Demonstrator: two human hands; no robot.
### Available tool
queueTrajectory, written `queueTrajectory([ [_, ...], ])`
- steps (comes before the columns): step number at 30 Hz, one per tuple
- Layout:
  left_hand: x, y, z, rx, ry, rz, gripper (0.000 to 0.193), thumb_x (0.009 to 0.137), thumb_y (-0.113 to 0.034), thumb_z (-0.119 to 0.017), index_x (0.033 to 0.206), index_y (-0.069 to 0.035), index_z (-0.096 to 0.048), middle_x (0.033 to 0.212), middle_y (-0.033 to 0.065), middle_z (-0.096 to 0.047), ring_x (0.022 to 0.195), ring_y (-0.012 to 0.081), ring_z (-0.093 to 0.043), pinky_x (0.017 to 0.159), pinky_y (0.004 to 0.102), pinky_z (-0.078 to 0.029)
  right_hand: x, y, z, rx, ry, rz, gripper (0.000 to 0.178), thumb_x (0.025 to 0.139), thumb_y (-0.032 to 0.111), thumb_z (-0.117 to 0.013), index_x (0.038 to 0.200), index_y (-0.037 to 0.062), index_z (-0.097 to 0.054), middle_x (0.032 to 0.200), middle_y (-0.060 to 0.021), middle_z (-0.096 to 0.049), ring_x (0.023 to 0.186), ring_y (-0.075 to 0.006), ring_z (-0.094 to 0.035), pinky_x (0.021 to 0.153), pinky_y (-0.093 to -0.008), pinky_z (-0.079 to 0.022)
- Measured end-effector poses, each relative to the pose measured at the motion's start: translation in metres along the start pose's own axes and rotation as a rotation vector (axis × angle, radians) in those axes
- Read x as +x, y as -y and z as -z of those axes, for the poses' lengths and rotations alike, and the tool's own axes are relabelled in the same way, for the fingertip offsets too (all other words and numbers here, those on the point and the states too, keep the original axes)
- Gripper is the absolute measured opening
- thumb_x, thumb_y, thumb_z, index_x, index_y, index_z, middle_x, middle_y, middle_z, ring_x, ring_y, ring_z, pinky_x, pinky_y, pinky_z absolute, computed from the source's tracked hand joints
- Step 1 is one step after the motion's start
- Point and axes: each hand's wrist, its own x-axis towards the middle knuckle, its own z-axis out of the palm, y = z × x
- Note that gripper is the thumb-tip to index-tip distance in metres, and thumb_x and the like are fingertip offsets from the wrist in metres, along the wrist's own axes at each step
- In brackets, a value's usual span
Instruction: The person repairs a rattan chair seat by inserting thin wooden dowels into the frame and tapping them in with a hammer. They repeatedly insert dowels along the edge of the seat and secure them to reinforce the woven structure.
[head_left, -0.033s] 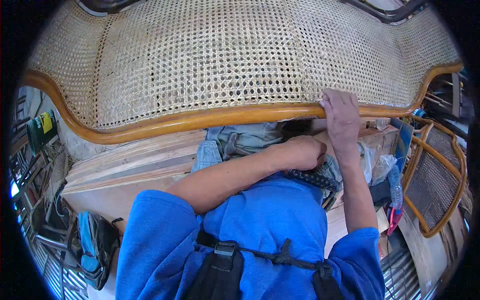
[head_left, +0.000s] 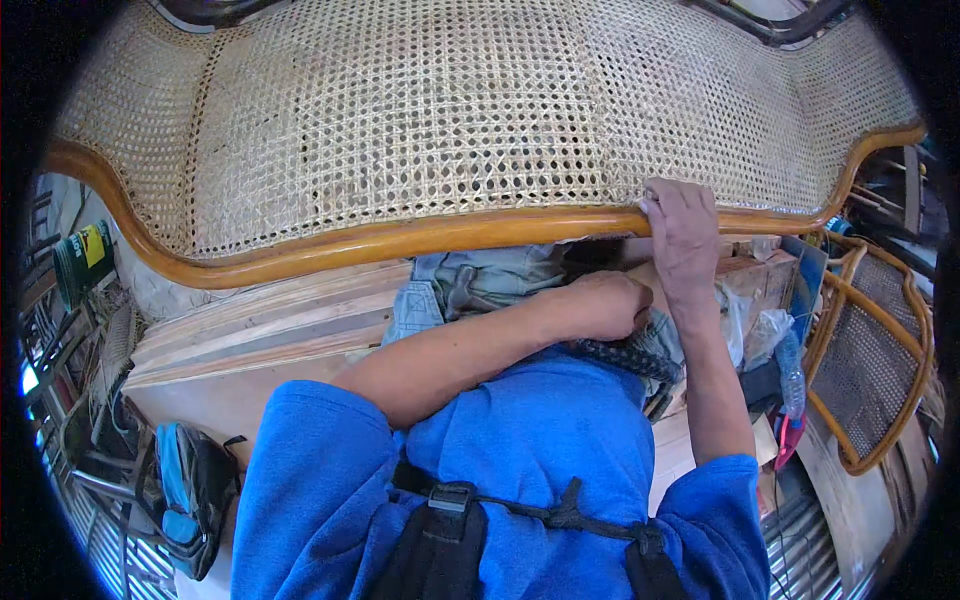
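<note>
The wooden rail (head_left: 430,238) runs across in front of the person, a glossy brown bar that bows and curves up at both ends. The cane panel (head_left: 430,110) spreads out on the far side of the rail, its woven edge meeting the bar along its length.

The right hand (head_left: 685,240) is closed on the rail, right of its middle. Its fingers bend over the top of the bar onto the cane side, the back of the hand faces up, and the wrist drops on the near side. The right forearm rises to the rail steeply, almost straight, from the blue sleeve (head_left: 712,500).

The left hand (head_left: 612,305) is on the near side of the rail, below it and apart from it, just beside the right wrist. The left forearm crosses in front of the body from left to right, elbow bent and held out. The fingers curl inward with the knuckles up; the fingertips are hidden, so I cannot tell whether they hold anything.

Below the middle of the rail, a hammer (head_left: 462,290) lies on the jeans (head_left: 415,308), partly behind the left forearm. Stacked boards (head_left: 270,320) sit under the rail's left half. Past its right end stands a cane chair (head_left: 870,350).
</note>
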Motion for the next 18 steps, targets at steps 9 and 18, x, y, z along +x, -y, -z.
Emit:
queueTrajectory([
  [9, 0.002, 0.000, -0.002, -0.005, 0.008, 0.036, 0.029, 0.086, -0.028, -0.048, 0.093, -0.003, -0.060, 0.082, 0.0244, -0.062, 0.075, 0.0418, -0.060, 0.073, 0.0498, -0.048, -0.007, 0.010, -0.007, 0.097, -0.098, -0.152, 0.017, 0.081, 0.005, -0.059, 0.098, 0.0045, -0.057, 0.085, -0.0115, -0.059, 0.078, -0.0277, -0.054, 0.072, -0.0370, -0.044],
  [18, 0.000, -0.003, 0.001, -0.019, -0.007, 0.082, 0.031, 0.086, -0.030, -0.049, 0.095, -0.004, -0.061, 0.082, 0.0244, -0.063, 0.076, 0.0418, -0.061, 0.074, 0.0494, -0.049, -0.012, 0.006, -0.013, 0.114, -0.094, -0.183, 0.014, 0.083, 0.008, -0.058, 0.097, 0.0070, -0.057, 0.087, -0.0091, -0.060, 0.082, -0.0257, -0.058, 0.072, -0.0362, -0.047],
])
